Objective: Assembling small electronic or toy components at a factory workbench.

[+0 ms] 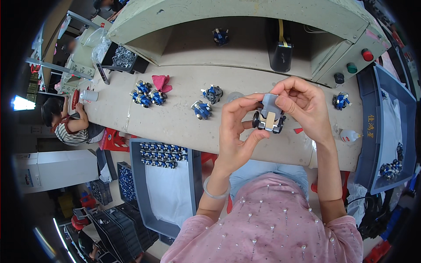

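Centrally, both hands, left [232,136] and right [307,107], have fingers pinching a grey wheeled toy [269,116] above the counter [175,118]. Left grey tray [138,184]: rows of blue toy figures [163,154] on white sheet. Right blue tray [394,92]: a small cluster of similar figures [389,168].

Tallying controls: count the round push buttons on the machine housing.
3, on the grey housing's right face: red round button uppermost, green round button below, black round button lowest. Others may be hidden.

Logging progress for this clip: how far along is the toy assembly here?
Done: rows of blue toy figures fill the far end of the grey tray. In hand: the left hand and right hand hold a grey wheeled toy car. Left: loose blue figures wait on the beige worktable.
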`<state>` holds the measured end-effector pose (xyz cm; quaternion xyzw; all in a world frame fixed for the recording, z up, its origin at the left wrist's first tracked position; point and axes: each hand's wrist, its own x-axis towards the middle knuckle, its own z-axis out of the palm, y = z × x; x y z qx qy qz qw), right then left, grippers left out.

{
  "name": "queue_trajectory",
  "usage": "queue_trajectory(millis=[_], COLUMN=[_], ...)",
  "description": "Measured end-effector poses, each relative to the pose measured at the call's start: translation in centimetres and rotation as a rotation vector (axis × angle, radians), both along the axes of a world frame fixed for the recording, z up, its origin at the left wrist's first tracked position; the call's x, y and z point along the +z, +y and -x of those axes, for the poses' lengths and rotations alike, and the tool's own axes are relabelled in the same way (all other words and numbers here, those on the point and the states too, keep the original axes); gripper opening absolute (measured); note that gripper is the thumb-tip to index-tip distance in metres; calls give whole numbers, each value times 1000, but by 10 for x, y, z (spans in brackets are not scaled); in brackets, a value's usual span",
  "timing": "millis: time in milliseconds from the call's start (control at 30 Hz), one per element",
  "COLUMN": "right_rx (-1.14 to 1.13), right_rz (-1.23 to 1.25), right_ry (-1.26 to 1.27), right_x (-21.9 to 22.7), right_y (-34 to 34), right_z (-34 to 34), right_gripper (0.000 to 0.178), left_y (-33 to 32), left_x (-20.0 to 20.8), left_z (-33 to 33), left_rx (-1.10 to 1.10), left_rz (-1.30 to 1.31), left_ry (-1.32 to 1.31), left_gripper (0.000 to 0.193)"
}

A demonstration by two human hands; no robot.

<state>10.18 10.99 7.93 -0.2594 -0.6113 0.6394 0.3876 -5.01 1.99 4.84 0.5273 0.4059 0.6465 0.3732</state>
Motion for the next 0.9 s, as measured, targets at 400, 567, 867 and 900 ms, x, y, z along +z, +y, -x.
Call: queue_trajectory(millis=[400, 567, 867, 900], right_rx=[11, 12, 17, 17], right_rz=[34, 32, 48, 48], right_ry=[17, 20, -3, -3], right_x=[-2, -2, -3, -4], right_y=[1, 0, 1, 1], right_z=[3, 4, 2, 2], right_gripper=[22, 23, 23, 23], left_y=[3, 2, 3, 3], left_x=[-1, -3, -3, -3], left_z=[4, 4, 4, 4], left_rx=[-46, -45, -46, -47], left_rz=[1, -6, 0, 6], left_ry=[-96, -89, -94, -98], left_gripper=[59, 59, 60, 60])
